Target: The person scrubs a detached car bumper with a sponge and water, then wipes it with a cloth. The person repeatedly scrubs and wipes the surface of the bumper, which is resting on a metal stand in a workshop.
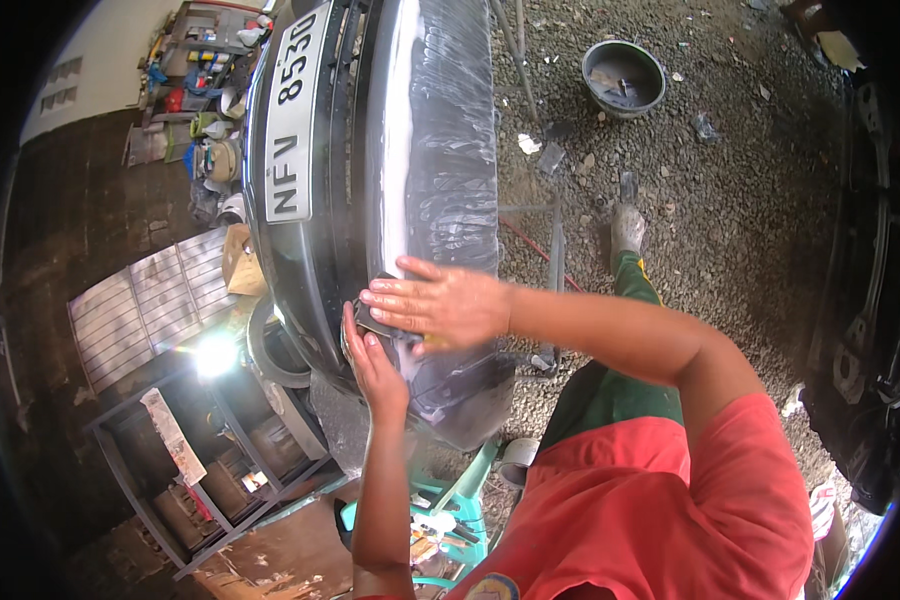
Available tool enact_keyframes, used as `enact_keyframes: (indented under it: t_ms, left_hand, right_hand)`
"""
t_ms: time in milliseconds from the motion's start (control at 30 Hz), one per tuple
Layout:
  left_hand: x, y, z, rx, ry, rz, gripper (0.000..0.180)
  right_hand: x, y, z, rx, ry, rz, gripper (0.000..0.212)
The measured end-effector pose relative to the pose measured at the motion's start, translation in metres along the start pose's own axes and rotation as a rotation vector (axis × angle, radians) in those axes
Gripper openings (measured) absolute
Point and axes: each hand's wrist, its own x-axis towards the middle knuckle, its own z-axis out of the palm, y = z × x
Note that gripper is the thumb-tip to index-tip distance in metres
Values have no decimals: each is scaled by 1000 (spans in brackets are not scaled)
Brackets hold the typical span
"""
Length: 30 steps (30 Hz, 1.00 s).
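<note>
A dark car bumper [442, 170] runs away from me, streaked with whitish residue and marked by a pale band along its edge. My right hand [448, 306] lies flat across the near part, its fingers spread over a dark piece of sandpaper [375, 321] pressed to the surface. Most of that sheet is hidden under the fingers. Beside it, my left hand [375, 368] rests along the bumper's edge with fingers stretched out, fingertips close to the sheet. Whether they touch the sheet, I cannot tell.
A licence plate [298, 115] is mounted left of the bumper's pale band. A dark basin [624, 80] sits on the gravel, far right. Close below the bumper stands a turquoise plastic stool [467, 505] with small items on it. A metal rack [210, 455] and bright lamp [216, 355] are at left.
</note>
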Motion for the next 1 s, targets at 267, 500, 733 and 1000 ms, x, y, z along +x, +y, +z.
enact_keyframes:
  t_ms: [267, 500, 733, 1000]
  left_hand:
    - [2, 4, 1, -62, 0, -15, 49]
    - [0, 8, 1, -60, 0, -6, 49]
    - [0, -1, 0, -66, -19, -8, 51]
    - [-3, 0, -3, -42, -27, 20, 51]
  right_hand:
    - [26, 20, -21, -149, 23, 210, 74]
    - [18, 43, -51, -268, -215, 64, 74]
    - [4, 26, -40, -69, -283, -176, 70]
    - [0, 15, -35, -23, -339, -138, 70]
